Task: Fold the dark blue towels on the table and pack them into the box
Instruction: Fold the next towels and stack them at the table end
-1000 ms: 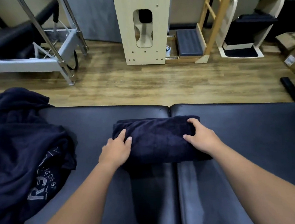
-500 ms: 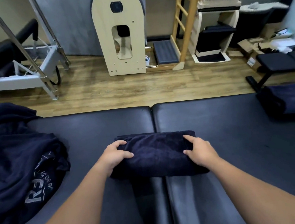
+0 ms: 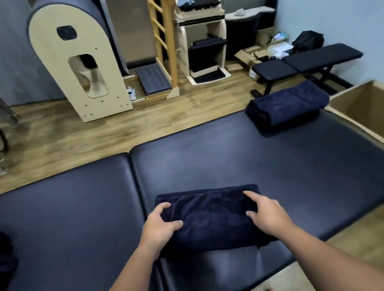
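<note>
We are gripping the near towel (image 3: 210, 218) by both ends, left hand (image 3: 160, 227) and right hand (image 3: 267, 214) clamped, for carrying right toward the box (image 3: 367, 116).

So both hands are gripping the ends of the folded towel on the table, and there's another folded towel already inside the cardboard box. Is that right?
Not quite. In the head view the other folded towel lies on the table, beside the cardboard box, not inside it; the part of the box in view holds nothing. The rest stands: the left hand and right hand grip the ends of the folded towel.
</note>
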{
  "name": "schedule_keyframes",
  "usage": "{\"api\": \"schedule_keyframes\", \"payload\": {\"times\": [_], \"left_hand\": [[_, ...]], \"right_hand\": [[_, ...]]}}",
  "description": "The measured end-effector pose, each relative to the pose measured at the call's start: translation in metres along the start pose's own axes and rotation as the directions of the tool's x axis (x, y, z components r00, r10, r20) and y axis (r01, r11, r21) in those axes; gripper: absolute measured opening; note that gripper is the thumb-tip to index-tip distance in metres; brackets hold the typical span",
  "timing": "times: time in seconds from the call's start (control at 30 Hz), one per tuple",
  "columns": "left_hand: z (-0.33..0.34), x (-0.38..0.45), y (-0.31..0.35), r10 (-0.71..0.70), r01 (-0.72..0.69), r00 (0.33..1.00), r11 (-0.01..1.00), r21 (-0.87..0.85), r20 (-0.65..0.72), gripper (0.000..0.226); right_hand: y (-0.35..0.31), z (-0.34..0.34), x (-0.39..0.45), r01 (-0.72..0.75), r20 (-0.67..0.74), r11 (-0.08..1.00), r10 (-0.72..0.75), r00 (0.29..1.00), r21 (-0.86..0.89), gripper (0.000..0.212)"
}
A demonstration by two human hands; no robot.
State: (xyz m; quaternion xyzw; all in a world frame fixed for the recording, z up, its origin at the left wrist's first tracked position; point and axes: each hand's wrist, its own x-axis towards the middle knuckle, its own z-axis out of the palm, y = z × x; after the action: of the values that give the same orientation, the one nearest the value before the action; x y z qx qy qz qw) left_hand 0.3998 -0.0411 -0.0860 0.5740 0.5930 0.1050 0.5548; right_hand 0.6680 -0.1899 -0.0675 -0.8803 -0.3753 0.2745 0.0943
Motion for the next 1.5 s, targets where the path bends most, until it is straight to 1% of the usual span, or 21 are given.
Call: {"api": "schedule_keyframes", "payload": {"times": [0.07, 0.2, 0.33, 0.4, 0.43, 0.5, 0.53, 0.6, 0.67, 0.73, 0.83, 0.93, 1.03, 1.13, 1.3, 1.5], "left_hand": [[0.035, 0.001, 0.012, 0.006, -0.006, 1.0, 1.0, 0.0, 0.019, 0.062], [0.11, -0.005, 0.041, 0.011, -0.011, 1.0, 1.0, 0.01, 0.008, 0.062], [0.183, -0.009, 0.073, -0.003, 0.001, 0.999, 0.999, -0.039, -0.043, 0.06], [0.215, -0.009, 0.088, -0.019, 0.013, 0.997, 0.997, -0.074, -0.079, 0.062], [0.23, -0.009, 0.096, -0.032, 0.023, 0.995, 0.995, -0.092, -0.097, 0.062], [0.253, -0.007, 0.108, -0.049, 0.031, 0.99, 0.99, -0.139, -0.128, 0.062], [0.264, -0.005, 0.115, -0.056, 0.033, 0.988, 0.987, -0.156, -0.143, 0.061], [0.285, 0.001, 0.129, -0.07, 0.041, 0.985, 0.983, -0.18, -0.159, 0.06], [0.304, 0.007, 0.143, -0.074, 0.042, 0.984, 0.98, -0.197, -0.163, 0.063], [0.321, 0.018, 0.158, -0.061, 0.026, 0.984, 0.979, -0.203, -0.169, 0.063], [0.343, 0.038, 0.181, -0.037, 0.006, 0.989, 0.978, -0.209, -0.145, 0.062], [0.364, 0.056, 0.204, -0.027, 0.005, 0.995, 0.976, -0.22, -0.097, 0.063], [0.383, 0.07, 0.224, 0.012, -0.016, 1.0, 0.983, -0.181, -0.024, 0.073], [0.398, 0.083, 0.239, 0.029, -0.027, 0.999, 0.989, -0.144, 0.015, 0.078], [0.423, 0.094, 0.261, 0.027, -0.027, 1.0, 0.999, -0.035, 0.005, 0.08], [0.441, 0.11, 0.298, 0.082, -0.08, 0.997, 0.993, 0.092, -0.013, 0.079]], "right_hand": [[0.032, -0.014, 0.005, -0.017, -0.017, 1.0, 0.018, 1.0, 0.012, 0.063], [0.093, -0.051, 0.02, -0.049, -0.041, 0.998, 0.051, 0.998, 0.037, 0.061], [0.141, -0.093, 0.05, -0.063, -0.07, 0.998, 0.061, 0.996, -0.025, 0.06], [0.154, -0.114, 0.06, -0.09, -0.068, 0.987, 0.082, 0.994, -0.132, 0.056], [0.158, -0.124, 0.063, -0.097, -0.085, 0.968, 0.079, 0.993, -0.232, 0.051], [0.162, -0.139, 0.064, -0.094, -0.153, 0.904, 0.033, 0.988, -0.417, 0.044], [0.164, -0.145, 0.067, -0.086, -0.168, 0.887, 0.01, 0.986, -0.453, 0.045], [0.169, -0.152, 0.073, -0.081, -0.134, 0.905, 0.026, 0.991, -0.417, 0.056], [0.174, -0.155, 0.081, -0.08, -0.062, 0.943, 0.063, 0.996, -0.322, 0.073], [0.183, -0.158, 0.095, -0.054, 0.0, 0.965, 0.056, 0.998, -0.257, 0.09], [0.2, -0.166, 0.116, -0.026, 0.045, 0.977, 0.037, 0.998, -0.213, 0.101], [0.222, -0.184, 0.141, -0.029, 0.03, 0.981, 0.035, 0.999, -0.19, 0.103], [0.238, -0.203, 0.164, -0.022, 0.016, 0.99, 0.025, 1.0, -0.142, 0.103], [0.248, -0.217, 0.184, 0.012, 0.008, 0.99, -0.011, 1.0, -0.139, 0.102], [0.266, -0.237, 0.214, 0.053, 0.018, 0.979, -0.051, 0.999, -0.195, 0.097], [0.279, -0.261, 0.25, 0.072, -0.005, 0.973, -0.074, 0.997, -0.218, 0.092]]}}
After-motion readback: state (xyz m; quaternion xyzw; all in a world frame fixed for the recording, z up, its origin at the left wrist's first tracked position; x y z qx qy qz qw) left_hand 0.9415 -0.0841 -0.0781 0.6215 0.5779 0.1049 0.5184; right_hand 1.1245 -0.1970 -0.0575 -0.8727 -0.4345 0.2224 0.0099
